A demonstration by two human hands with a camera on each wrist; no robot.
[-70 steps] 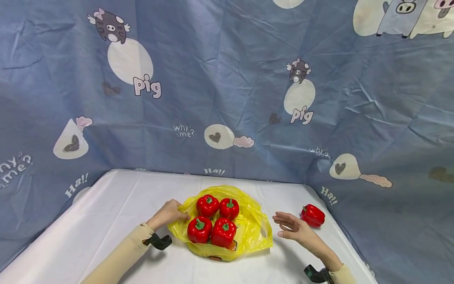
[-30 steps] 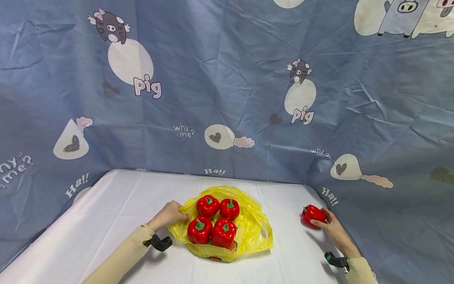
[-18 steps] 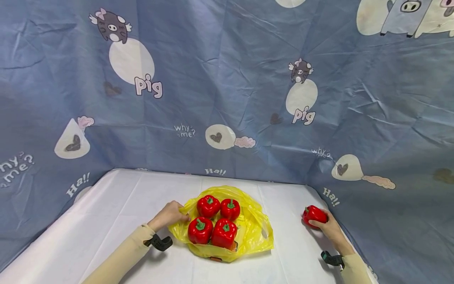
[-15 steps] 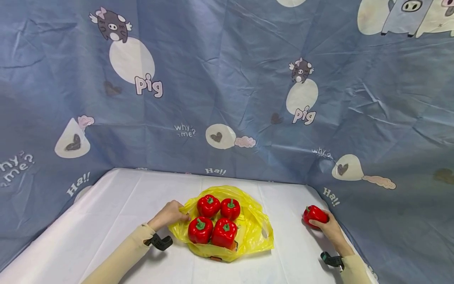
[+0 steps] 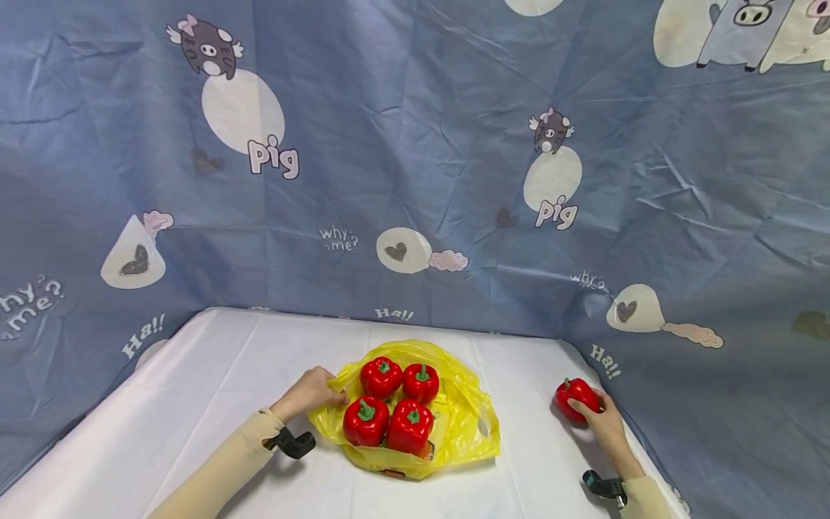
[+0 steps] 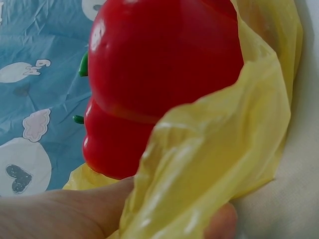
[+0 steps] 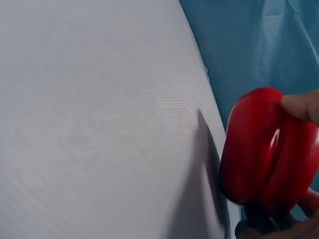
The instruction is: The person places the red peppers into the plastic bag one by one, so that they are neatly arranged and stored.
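Observation:
At the left side of a yellow plastic bag [image 5: 470, 425], my left hand [image 5: 310, 394] pinches the rim between thumb and fingers. In the left wrist view the bag's film [image 6: 219, 134] covers part of that hand. Several red bell peppers with green stems, among them a front-left bell pepper [image 5: 365, 422], sit upright in the open bag. Far to the right, my right hand [image 5: 608, 427] grips a single red bell pepper [image 5: 575, 401], its stem pointing up. The right wrist view shows the thumb on one side of this pepper [image 7: 254, 149] and fingers on the other.
A white cloth covers the table [image 5: 214, 404]. Blue printed curtain [image 5: 415, 180] stands behind it and along both sides. The right hand and its pepper are close to the table's right edge. Each wrist wears a black camera band [image 5: 292, 442].
My right hand has moved right from beside the bag and taken hold of the lone bell pepper. That pepper has turned from lying sideways to stem up. The left hand stays in place.

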